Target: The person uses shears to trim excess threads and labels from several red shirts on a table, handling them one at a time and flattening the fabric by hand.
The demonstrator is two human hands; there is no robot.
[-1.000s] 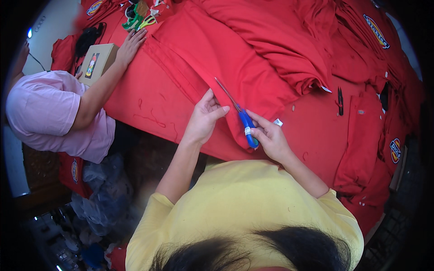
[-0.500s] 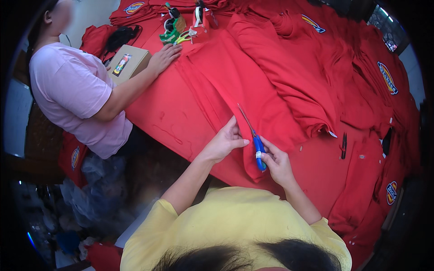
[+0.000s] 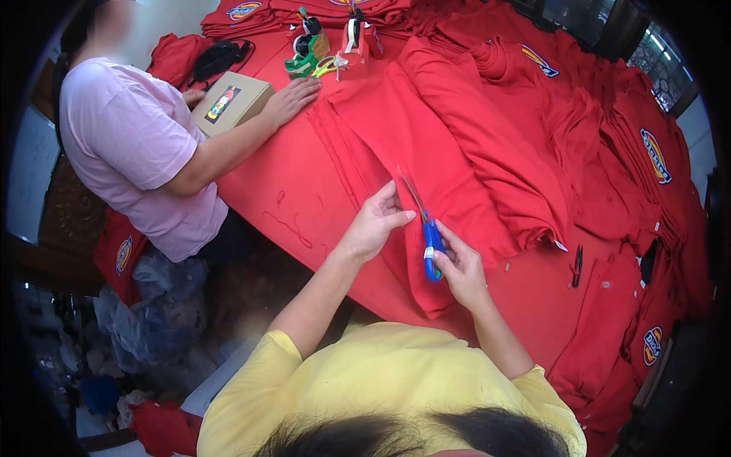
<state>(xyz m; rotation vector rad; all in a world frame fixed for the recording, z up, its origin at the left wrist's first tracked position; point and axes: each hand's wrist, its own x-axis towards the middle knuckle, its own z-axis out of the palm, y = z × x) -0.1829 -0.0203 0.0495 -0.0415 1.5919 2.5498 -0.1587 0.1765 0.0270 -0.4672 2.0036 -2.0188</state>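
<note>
My right hand is wrapped round the blue handles of a pair of scissors. Their slim metal blades point up and away over a red garment, and the blades look nearly together. Just left of the blades, my left hand has its thumb and fingers at the garment's near left edge, gripping the cloth. Part of the fingers is hidden by the hand and cloth. The garment lies spread on the red-covered table, and a narrow part of it runs down between my hands toward me.
A co-worker in a pink shirt rests a hand beside a cardboard box. Green and red tape dispensers stand at the back with yellow-green scissors. Red garments are piled right. Dark snips lie nearer.
The view has shifted slightly. My hands have hardly moved against the garment, and the scissors stay in my right hand. More of the co-worker's other hand shows behind the box.
</note>
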